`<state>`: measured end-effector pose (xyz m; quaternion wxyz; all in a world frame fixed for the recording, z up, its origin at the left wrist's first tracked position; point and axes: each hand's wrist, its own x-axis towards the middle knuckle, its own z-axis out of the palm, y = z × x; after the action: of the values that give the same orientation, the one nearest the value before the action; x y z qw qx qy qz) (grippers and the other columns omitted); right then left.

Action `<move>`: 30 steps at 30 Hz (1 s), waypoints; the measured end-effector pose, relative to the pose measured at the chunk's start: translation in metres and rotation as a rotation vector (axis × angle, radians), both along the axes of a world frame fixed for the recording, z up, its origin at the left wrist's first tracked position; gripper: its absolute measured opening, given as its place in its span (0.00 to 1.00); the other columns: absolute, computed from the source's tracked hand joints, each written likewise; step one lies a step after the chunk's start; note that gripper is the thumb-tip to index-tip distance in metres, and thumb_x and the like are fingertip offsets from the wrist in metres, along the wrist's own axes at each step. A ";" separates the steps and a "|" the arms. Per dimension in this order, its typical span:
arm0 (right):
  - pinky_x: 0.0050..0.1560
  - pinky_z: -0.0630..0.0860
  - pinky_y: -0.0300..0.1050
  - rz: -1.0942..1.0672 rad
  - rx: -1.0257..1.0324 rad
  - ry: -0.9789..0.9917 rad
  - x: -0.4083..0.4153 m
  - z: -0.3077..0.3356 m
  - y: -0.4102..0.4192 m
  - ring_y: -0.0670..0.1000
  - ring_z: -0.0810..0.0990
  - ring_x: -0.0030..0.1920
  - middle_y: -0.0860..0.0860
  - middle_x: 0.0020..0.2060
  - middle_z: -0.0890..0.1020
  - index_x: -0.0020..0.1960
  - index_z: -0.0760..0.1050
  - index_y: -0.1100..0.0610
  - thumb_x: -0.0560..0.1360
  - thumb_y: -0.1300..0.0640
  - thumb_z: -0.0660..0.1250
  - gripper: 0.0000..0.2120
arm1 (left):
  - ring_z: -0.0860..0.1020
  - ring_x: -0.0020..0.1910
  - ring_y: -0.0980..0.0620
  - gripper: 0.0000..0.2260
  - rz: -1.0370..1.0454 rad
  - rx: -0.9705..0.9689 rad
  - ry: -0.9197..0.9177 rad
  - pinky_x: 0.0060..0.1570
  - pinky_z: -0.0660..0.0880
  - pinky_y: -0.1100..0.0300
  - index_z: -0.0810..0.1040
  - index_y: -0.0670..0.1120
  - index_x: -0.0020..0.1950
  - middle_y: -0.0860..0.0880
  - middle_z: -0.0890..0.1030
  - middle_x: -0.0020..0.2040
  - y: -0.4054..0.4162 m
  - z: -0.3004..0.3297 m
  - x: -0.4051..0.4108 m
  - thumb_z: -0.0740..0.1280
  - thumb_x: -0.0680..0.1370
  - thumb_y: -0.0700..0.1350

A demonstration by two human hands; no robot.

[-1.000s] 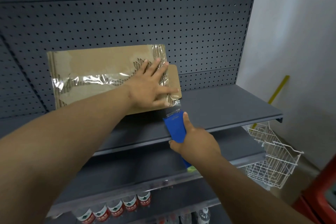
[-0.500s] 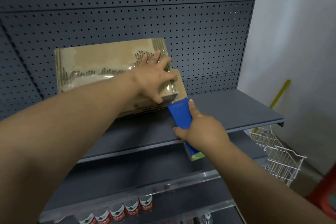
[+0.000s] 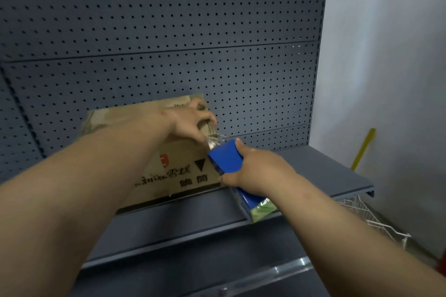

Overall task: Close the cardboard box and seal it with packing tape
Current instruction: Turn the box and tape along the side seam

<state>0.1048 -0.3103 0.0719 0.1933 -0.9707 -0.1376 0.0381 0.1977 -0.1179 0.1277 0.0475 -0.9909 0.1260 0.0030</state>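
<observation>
Head cam: a cardboard box (image 3: 183,171), flaps closed, sits on a gray metal shelf (image 3: 313,171) against the pegboard back panel (image 3: 169,31), printed side facing the person. The left hand (image 3: 190,120) rests on the box's top right corner w/ fingers curled, pinching clear packing tape (image 3: 214,140) at the edge. The right hand (image 3: 255,169) grips a blue tape dispenser (image 3: 226,159) just beside that corner, thumb on top; a white wire basket (image 3: 369,219) hangs lower right.

Cardboard box (image 3: 183,164): brown, printed in black characters with a red mark. Tape dispenser (image 3: 226,160): blue, green at the lower end. Shelf (image 3: 313,173) and dotted pegboard (image 3: 169,31): dark grey. Wire basket (image 3: 369,219): white.
</observation>
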 end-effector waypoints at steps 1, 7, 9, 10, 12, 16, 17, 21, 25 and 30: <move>0.54 0.72 0.48 0.009 0.006 0.027 0.000 -0.004 0.001 0.56 0.71 0.63 0.51 0.69 0.69 0.77 0.39 0.45 0.72 0.38 0.64 0.45 | 0.57 0.72 0.43 0.24 0.013 -0.020 0.027 0.69 0.62 0.49 0.66 0.60 0.65 0.48 0.51 0.73 0.002 -0.010 0.003 0.68 0.71 0.51; 0.48 0.73 0.46 -0.042 0.128 0.054 0.009 -0.027 0.015 0.55 0.74 0.58 0.52 0.62 0.74 0.76 0.38 0.44 0.71 0.38 0.64 0.44 | 0.52 0.74 0.47 0.21 0.011 -0.338 0.145 0.71 0.53 0.49 0.70 0.63 0.63 0.51 0.52 0.75 0.011 -0.020 0.015 0.64 0.70 0.48; 0.45 0.72 0.45 -0.054 0.155 0.060 0.009 -0.030 0.019 0.54 0.74 0.56 0.52 0.60 0.75 0.76 0.38 0.44 0.72 0.38 0.63 0.44 | 0.53 0.73 0.49 0.22 0.006 -0.429 0.147 0.71 0.52 0.48 0.72 0.63 0.61 0.55 0.56 0.73 0.014 -0.017 0.014 0.64 0.66 0.57; 0.44 0.72 0.45 -0.059 0.168 0.061 0.008 -0.032 0.021 0.54 0.75 0.56 0.52 0.59 0.75 0.76 0.38 0.44 0.72 0.38 0.63 0.44 | 0.55 0.72 0.51 0.24 0.023 -0.451 0.129 0.71 0.52 0.47 0.72 0.62 0.62 0.56 0.58 0.71 0.014 -0.018 0.012 0.64 0.67 0.63; 0.47 0.74 0.46 -0.074 0.194 0.062 0.007 -0.033 0.026 0.55 0.75 0.57 0.52 0.59 0.76 0.76 0.39 0.44 0.72 0.39 0.63 0.43 | 0.56 0.72 0.51 0.30 0.093 -0.442 0.074 0.72 0.52 0.43 0.73 0.60 0.63 0.57 0.59 0.71 0.010 -0.020 0.013 0.55 0.68 0.75; 0.48 0.74 0.47 -0.106 0.201 0.051 0.007 -0.035 0.033 0.55 0.74 0.58 0.53 0.60 0.75 0.76 0.39 0.45 0.72 0.39 0.62 0.43 | 0.52 0.74 0.44 0.32 0.141 -0.280 -0.071 0.70 0.45 0.37 0.75 0.58 0.55 0.49 0.59 0.73 -0.004 -0.031 0.016 0.48 0.65 0.77; 0.47 0.74 0.47 -0.111 0.192 0.048 0.007 -0.034 0.034 0.55 0.74 0.58 0.53 0.60 0.75 0.76 0.38 0.45 0.73 0.39 0.62 0.43 | 0.51 0.74 0.43 0.30 0.148 -0.244 -0.097 0.69 0.43 0.37 0.74 0.58 0.53 0.48 0.60 0.72 -0.005 -0.034 0.018 0.49 0.66 0.77; 0.45 0.73 0.47 -0.119 0.157 0.033 0.005 -0.034 0.036 0.55 0.75 0.56 0.53 0.58 0.76 0.76 0.38 0.46 0.73 0.39 0.61 0.43 | 0.51 0.75 0.45 0.19 0.123 -0.172 -0.224 0.69 0.34 0.39 0.72 0.58 0.46 0.46 0.63 0.71 -0.008 -0.042 0.020 0.55 0.71 0.71; 0.43 0.72 0.45 -0.121 0.137 0.010 0.004 -0.033 0.036 0.54 0.75 0.56 0.52 0.59 0.75 0.77 0.39 0.46 0.73 0.39 0.61 0.43 | 0.48 0.76 0.49 0.12 -0.060 -0.156 -0.319 0.70 0.31 0.44 0.75 0.61 0.57 0.49 0.59 0.75 -0.005 -0.045 0.021 0.58 0.77 0.60; 0.44 0.74 0.45 -0.129 0.131 0.011 0.002 -0.031 0.037 0.54 0.76 0.53 0.53 0.55 0.76 0.76 0.39 0.45 0.72 0.38 0.61 0.43 | 0.67 0.69 0.55 0.14 -0.259 -0.295 -0.121 0.72 0.38 0.49 0.81 0.50 0.51 0.53 0.77 0.62 -0.003 -0.039 0.016 0.61 0.77 0.55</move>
<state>0.1068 -0.2732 0.0409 0.2590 -0.9627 -0.0759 0.0219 0.2133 -0.1206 0.0887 -0.0909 -0.9610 0.2483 -0.0810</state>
